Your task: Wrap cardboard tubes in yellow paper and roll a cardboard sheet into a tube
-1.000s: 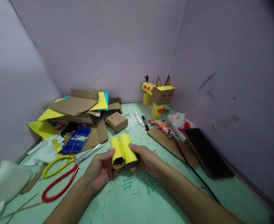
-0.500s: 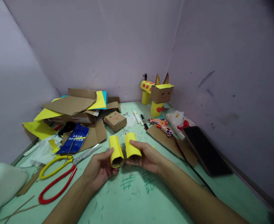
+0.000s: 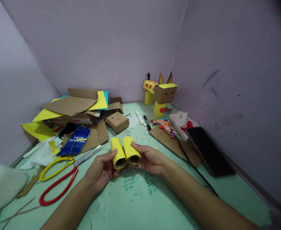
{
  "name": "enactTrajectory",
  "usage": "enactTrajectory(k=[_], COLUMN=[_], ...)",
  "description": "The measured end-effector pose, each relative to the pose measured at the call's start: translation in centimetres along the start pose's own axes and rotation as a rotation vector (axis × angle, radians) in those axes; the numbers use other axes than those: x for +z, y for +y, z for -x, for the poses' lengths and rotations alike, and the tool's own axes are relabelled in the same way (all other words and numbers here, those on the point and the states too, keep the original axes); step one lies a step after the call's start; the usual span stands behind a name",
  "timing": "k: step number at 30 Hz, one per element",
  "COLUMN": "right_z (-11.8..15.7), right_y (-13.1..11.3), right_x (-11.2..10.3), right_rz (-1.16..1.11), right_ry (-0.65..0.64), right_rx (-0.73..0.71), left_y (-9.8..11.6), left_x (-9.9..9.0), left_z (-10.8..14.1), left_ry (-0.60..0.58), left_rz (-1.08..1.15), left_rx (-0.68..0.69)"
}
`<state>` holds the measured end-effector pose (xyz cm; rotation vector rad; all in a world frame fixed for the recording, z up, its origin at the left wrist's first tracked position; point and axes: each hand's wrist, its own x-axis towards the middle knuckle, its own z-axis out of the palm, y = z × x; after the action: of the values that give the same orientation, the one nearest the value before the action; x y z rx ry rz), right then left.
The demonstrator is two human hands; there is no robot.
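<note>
The left hand holds a yellow tube, thumb on top, and the right hand grips a 2nd tube right beside it, over the green table. Near ends gape, shadowed, probably brown card inside; beyond sits a small box.

Right yellow tube now closer beside left yellow tube, gap narrowed, right yellow tube's hollow end more visible
</note>
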<state>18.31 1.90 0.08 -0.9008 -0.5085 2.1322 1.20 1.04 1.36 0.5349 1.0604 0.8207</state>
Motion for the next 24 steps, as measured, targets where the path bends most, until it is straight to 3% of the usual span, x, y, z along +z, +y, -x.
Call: enactTrajectory(k=[12,24], right_z=[0.42,0.09], right_y=[0.57,0.95], right_x=[0.20,0.62], right_rz=[0.165,0.215], right_ry=[-0.102,0.008], right_rx=[-0.082,-0.111], left_y=[-0.38,-0.37], left_x=[-0.34,-0.36], left_z=[0.20,0.07], left_ry=[-0.040,-0.084], left_rz=[-0.118,-0.243], left_rx=[0.093,0.132])
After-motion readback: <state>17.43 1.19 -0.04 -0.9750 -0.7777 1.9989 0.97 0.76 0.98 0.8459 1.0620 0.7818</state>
